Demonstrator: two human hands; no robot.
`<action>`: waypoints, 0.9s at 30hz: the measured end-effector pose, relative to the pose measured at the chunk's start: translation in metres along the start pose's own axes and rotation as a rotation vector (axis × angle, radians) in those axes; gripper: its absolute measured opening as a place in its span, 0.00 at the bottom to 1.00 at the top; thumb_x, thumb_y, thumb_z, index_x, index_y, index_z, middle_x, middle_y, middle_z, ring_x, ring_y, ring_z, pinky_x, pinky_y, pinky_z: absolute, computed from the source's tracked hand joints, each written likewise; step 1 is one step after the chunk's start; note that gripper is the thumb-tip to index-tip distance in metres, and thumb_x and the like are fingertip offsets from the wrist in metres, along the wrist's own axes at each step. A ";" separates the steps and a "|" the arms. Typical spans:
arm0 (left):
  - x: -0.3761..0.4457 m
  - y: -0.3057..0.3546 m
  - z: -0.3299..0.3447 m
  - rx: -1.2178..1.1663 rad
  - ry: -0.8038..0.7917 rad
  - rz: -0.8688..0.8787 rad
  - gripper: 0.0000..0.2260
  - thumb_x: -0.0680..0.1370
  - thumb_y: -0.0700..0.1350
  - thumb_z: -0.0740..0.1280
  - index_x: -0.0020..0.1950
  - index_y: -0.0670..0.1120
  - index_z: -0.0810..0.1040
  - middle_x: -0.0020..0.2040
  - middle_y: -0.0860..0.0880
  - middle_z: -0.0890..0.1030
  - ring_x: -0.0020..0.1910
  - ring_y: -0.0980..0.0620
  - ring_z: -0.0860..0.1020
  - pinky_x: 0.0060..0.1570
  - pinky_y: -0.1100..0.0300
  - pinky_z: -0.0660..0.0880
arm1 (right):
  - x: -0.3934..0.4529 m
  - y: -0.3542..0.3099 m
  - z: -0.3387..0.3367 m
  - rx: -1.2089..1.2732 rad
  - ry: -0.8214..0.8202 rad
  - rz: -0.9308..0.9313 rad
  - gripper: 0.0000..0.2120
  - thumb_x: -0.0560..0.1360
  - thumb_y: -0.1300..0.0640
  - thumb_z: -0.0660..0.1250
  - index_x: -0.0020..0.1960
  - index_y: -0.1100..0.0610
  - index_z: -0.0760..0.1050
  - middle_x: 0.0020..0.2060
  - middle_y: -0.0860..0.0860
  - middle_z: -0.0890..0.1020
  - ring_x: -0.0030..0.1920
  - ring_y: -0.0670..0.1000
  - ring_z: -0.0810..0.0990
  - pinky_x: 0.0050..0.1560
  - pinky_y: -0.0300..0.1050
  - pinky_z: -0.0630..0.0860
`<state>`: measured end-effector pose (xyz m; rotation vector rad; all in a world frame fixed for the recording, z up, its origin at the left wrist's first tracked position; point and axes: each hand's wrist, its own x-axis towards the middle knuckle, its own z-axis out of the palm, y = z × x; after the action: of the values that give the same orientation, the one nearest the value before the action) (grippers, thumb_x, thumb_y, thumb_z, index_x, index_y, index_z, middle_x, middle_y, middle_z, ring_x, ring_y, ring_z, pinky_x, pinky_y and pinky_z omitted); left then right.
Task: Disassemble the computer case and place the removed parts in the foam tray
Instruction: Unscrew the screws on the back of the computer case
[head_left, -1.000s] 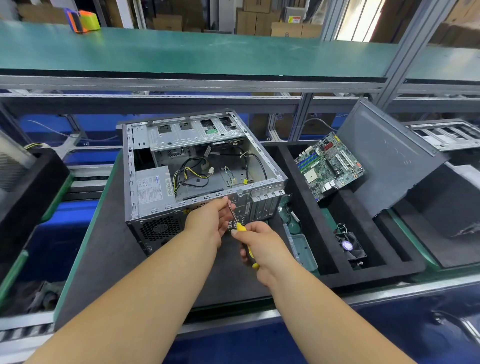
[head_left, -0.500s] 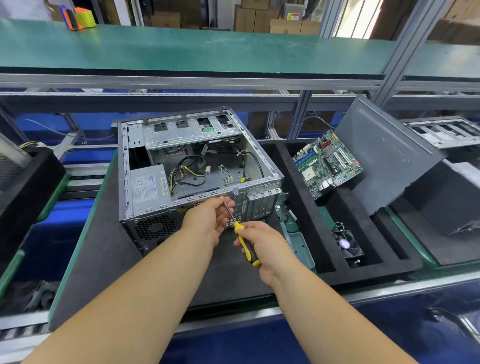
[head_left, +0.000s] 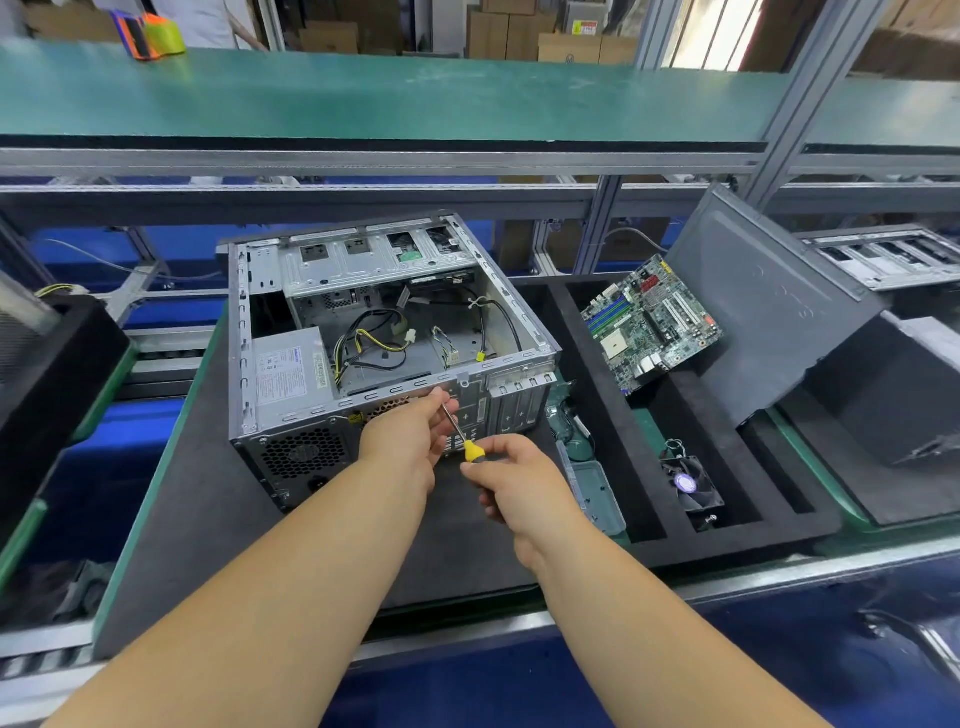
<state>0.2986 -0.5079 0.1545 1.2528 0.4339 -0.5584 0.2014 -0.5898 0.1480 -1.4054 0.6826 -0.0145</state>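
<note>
Open computer case (head_left: 384, 332) lies on its side on a dark mat on the desk (head_left: 171, 499), rear panel toward the person. Power supply (head_left: 291, 369) inside at near left carries a white label, print too small to read. Loose black and yellow cables (head_left: 363, 343) in the case floor.

Left hand (head_left: 410, 434) sits at the rear panel, grip curled around the metal shaft of the screwdriver (head_left: 465, 441) near its tip. Right hand (head_left: 511, 480) has its grip clamped on the yellow-black handle.

Black foam tray (head_left: 644, 540) just right of the case. In it: green motherboard (head_left: 649, 322) leaning tilted in the far compartment, small fan (head_left: 693, 486) in a near slot, grey side panel (head_left: 769, 306) propped at the right edge. Green plastic part (head_left: 597, 488) lies between case and tray.

Overhead green shelf (head_left: 415, 98) holds an orange-and-green object (head_left: 153, 36); cardboard boxes behind, labels unreadable. Second case (head_left: 888, 260) at far right.
</note>
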 end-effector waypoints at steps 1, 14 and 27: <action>0.000 0.000 0.000 0.003 0.002 0.003 0.07 0.80 0.48 0.66 0.43 0.49 0.79 0.40 0.55 0.83 0.36 0.62 0.77 0.34 0.68 0.69 | -0.001 0.000 -0.001 -0.007 -0.001 -0.006 0.08 0.75 0.62 0.70 0.52 0.54 0.77 0.37 0.50 0.78 0.30 0.45 0.73 0.31 0.38 0.71; -0.004 0.000 0.000 0.001 0.005 0.000 0.07 0.80 0.44 0.65 0.44 0.47 0.79 0.32 0.54 0.84 0.34 0.61 0.78 0.35 0.68 0.70 | -0.002 0.006 -0.010 -0.254 0.028 -0.189 0.06 0.71 0.52 0.73 0.45 0.48 0.77 0.31 0.47 0.76 0.32 0.45 0.75 0.38 0.46 0.73; -0.011 -0.014 0.019 0.236 -0.149 0.170 0.10 0.81 0.44 0.63 0.44 0.46 0.81 0.36 0.53 0.85 0.30 0.61 0.77 0.32 0.68 0.71 | -0.002 0.014 -0.058 -0.170 0.046 -0.170 0.01 0.76 0.56 0.67 0.47 0.51 0.75 0.36 0.47 0.77 0.35 0.45 0.74 0.40 0.42 0.74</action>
<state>0.2814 -0.5270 0.1554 1.4472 0.1370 -0.5647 0.1684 -0.6377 0.1357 -1.6281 0.6113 -0.1252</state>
